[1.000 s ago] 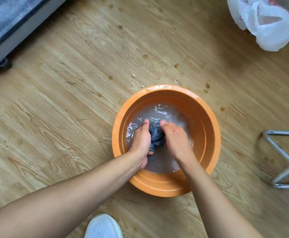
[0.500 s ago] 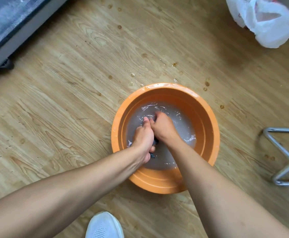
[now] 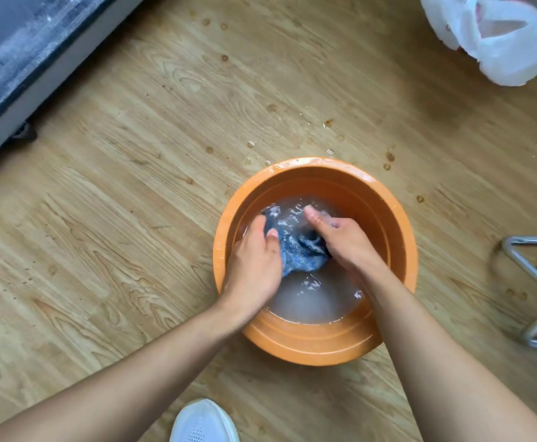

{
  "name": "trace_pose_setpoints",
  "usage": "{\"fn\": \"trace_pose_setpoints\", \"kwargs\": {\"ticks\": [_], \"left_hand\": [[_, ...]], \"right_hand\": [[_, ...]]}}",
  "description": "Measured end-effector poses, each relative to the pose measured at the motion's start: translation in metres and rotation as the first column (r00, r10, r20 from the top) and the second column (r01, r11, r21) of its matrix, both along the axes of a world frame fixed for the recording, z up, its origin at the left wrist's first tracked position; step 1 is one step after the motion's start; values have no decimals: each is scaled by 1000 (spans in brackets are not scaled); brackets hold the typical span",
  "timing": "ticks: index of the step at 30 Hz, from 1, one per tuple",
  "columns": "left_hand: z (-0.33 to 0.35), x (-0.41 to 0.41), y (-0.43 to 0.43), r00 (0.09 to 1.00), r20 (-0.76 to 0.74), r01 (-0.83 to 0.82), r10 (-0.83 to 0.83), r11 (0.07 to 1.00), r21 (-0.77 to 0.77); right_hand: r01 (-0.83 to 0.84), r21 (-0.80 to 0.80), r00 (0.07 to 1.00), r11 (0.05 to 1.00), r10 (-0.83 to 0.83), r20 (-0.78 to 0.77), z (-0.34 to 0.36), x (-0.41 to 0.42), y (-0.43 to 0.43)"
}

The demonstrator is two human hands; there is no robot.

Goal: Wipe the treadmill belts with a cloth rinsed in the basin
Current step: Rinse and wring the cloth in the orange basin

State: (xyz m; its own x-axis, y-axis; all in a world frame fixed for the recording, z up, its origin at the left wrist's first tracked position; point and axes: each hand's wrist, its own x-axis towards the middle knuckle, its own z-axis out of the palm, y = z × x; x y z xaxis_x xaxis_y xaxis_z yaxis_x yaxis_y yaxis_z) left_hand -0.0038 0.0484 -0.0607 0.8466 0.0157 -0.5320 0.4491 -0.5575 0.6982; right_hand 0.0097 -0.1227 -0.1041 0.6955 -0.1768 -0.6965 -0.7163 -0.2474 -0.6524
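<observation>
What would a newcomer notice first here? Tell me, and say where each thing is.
The orange basin on the wood floor, right of centre, holds cloudy water, and the left hand and right hand both grip a blue cloth in it. Water drops dot the floor just beyond the basin's far rim. A white plastic bag lies at the top right, and a treadmill edge shows at the top left.

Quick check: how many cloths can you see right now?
1. A blue cloth sits in the orange basin, held between the left hand and the right hand. The water is cloudy, so another could lie hidden under it.
</observation>
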Motion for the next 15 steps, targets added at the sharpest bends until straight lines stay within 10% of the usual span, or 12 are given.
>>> {"fn": "trace_pose_setpoints", "kwargs": {"ticks": [3,9,13,15], "left_hand": [[5,3,1,943,254,190,-216,974,125],[-15,0,8,971,227,-43,68,993,-114],[-9,-24,10,950,111,279,-292,953,118],[2,-29,8,790,-15,576,-613,734,361]], "right_hand": [[-69,-8,985,998,70,158,22,-11,-5],[-13,-324,868,946,172,466,60,-34,-7],[-207,-507,854,837,407,324,54,-58,-11],[-376,-504,851,778,505,146,54,-67,-10]]}}
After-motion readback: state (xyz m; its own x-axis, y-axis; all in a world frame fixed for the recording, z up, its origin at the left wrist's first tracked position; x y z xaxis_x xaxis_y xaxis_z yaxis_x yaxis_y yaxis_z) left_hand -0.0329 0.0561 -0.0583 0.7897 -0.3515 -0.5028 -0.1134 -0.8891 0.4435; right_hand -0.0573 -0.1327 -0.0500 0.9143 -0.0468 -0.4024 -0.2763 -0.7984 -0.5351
